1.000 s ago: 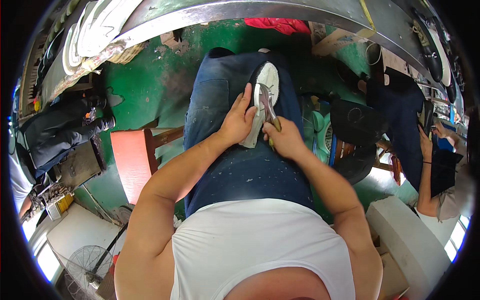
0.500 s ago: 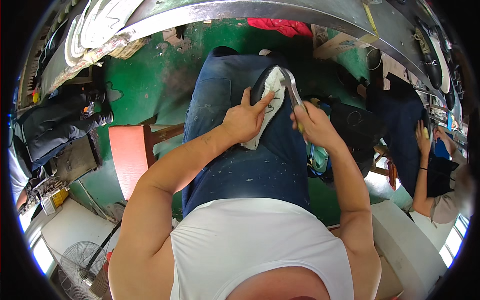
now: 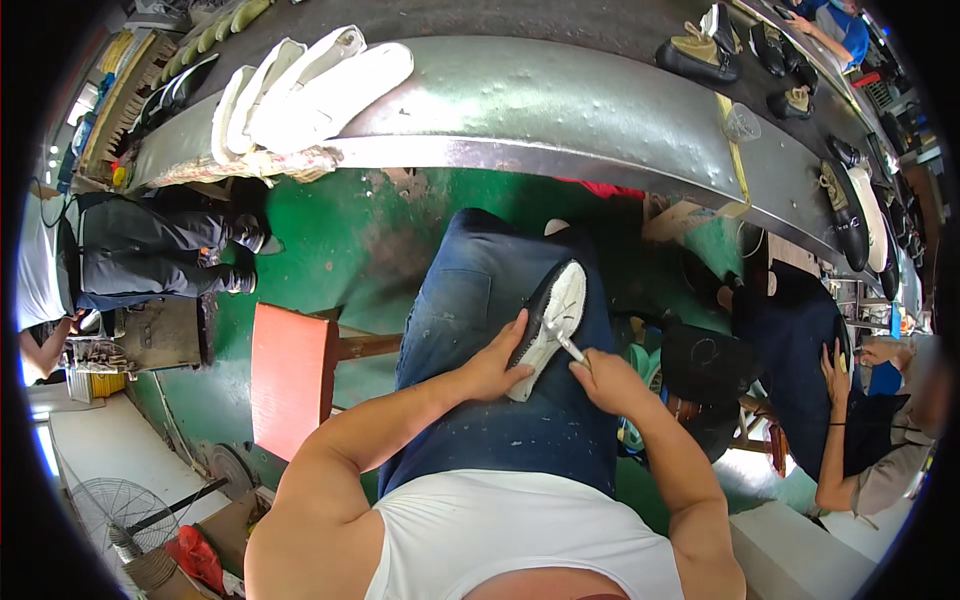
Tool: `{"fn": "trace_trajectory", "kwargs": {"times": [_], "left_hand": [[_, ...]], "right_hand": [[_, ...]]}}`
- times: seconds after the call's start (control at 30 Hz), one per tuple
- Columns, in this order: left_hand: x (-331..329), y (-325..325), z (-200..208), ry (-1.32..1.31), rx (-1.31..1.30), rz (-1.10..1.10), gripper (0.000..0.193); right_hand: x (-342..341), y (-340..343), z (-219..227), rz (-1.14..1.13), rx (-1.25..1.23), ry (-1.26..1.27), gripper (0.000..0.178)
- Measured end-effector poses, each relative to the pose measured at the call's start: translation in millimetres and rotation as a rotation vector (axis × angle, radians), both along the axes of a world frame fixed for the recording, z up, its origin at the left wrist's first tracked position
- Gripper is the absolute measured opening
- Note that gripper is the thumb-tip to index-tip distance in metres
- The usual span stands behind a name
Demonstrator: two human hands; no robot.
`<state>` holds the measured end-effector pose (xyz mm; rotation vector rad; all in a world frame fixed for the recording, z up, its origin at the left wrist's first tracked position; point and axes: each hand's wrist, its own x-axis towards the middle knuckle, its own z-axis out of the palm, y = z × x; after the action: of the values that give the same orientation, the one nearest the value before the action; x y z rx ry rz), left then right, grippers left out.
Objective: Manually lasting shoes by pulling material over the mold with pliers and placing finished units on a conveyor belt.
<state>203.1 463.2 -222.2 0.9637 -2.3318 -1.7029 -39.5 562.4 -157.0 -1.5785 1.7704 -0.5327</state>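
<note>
On my thigh, in dark blue jeans (image 3: 465,420), lies a black shoe (image 3: 570,290) with its white underside turned up and a dark stitched-looking edge around it. My left hand (image 3: 492,366) grips the shoe's left side near the narrower end, thumb and fingers on either side. In my right hand (image 3: 612,382) is a hammer (image 3: 572,347) with a metal shaft. Its head is against the white underside, about the middle of the shoe. My right fingers are wrapped round the handle, most of which is hidden.
A metal-edged workbench (image 3: 540,95) runs across the front, bearing white insoles (image 3: 320,95) and dark shoes (image 3: 700,58). A red stool (image 3: 292,380) stands left, a fan (image 3: 120,530) lower left. Co-workers sit at the right (image 3: 790,330) and left (image 3: 150,245).
The view has tilted up, showing more bench. The hammer has come from the shoe's right edge onto its middle. My left hand has shifted from fingers on the underside to gripping the side.
</note>
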Motion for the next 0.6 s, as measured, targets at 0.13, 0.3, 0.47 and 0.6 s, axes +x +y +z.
{"fn": "trace_trajectory", "kwargs": {"times": [0.13, 0.3, 0.47, 0.6], "left_hand": [[8, -26, 24, 0.254, 0.788, 0.306, 0.077], [0, -90, 119, 0.555, 0.850, 0.438, 0.070], [-112, -255, 205, 0.572, 0.409, 0.322, 0.071], [-238, -374, 226, 0.057, -0.478, 0.359, 0.065]], "right_hand": [[-14, 22, -30, -0.117, 0.225, -0.276, 0.039], [-13, 46, -63, -0.480, 0.194, -0.698, 0.042], [-24, 20, -48, -0.410, 0.269, -0.675, 0.046], [-29, 15, -53, -0.395, 0.343, -0.715, 0.047]]}}
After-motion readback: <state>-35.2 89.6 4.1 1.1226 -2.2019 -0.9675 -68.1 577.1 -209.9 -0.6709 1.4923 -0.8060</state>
